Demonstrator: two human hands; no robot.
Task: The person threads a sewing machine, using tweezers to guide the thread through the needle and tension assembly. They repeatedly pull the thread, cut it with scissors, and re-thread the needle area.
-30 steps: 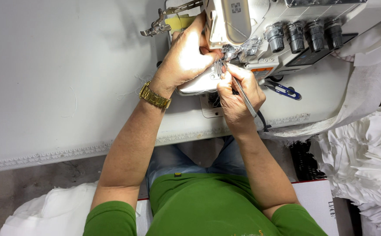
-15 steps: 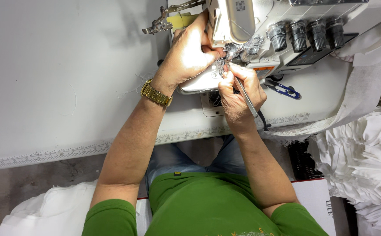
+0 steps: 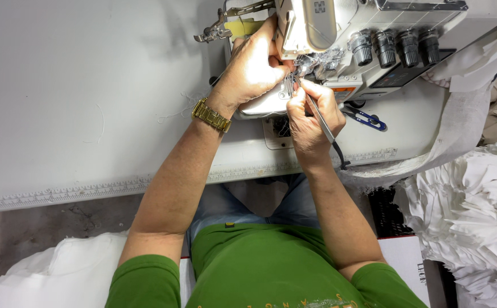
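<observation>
Tweezers (image 3: 320,117): slim metal pair, grey shafts with a dark rear end. Held in the closed fingers (image 3: 311,91) of the right hand (image 3: 308,122), tilted, tips pointing up and left from the fingers into the needle area, rear end trailing down and right past the wrist.

Sewing machine (image 3: 374,40): white overlock type with a row of dark tension knobs along its front. Stands on the table directly above both sets of fingers. The left hand (image 3: 254,68) rests against its front, beside the tweezer tips.
</observation>
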